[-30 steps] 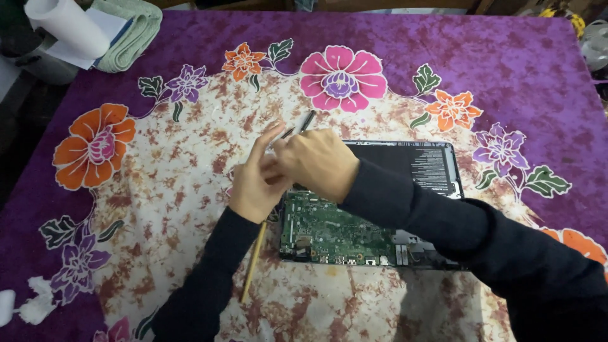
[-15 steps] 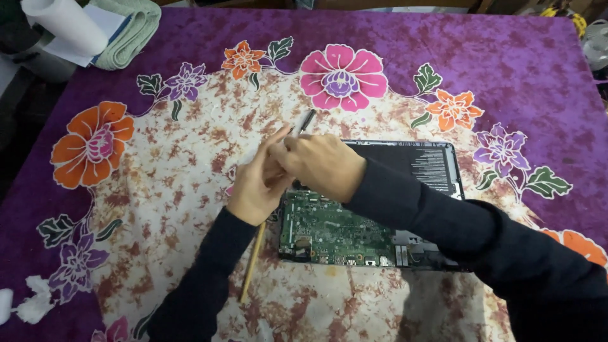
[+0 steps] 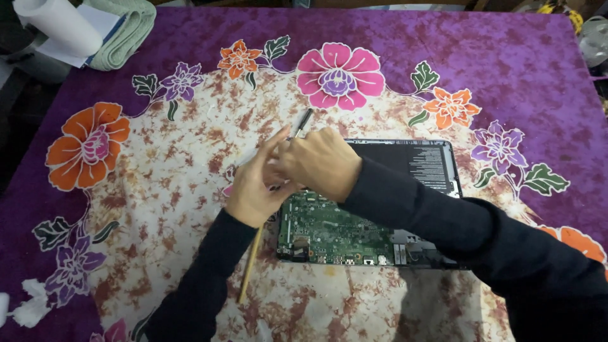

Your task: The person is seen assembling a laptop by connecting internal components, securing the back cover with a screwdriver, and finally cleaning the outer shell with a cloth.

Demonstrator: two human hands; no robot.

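The right hand grips a slim dark metal tool; the left hand touches it, fingers extended, above the opened laptop's green circuit board.

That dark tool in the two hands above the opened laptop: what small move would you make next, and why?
Probably lower the tool toward the green board. Both hands, the left hand and the right hand, meet around it above the laptop's top left corner, its tip pointing up and away from the board. What the fingers are doing to it is hidden, so this is only a guess.

A black rectangular label with pale print sits on the opened laptop's far right corner.
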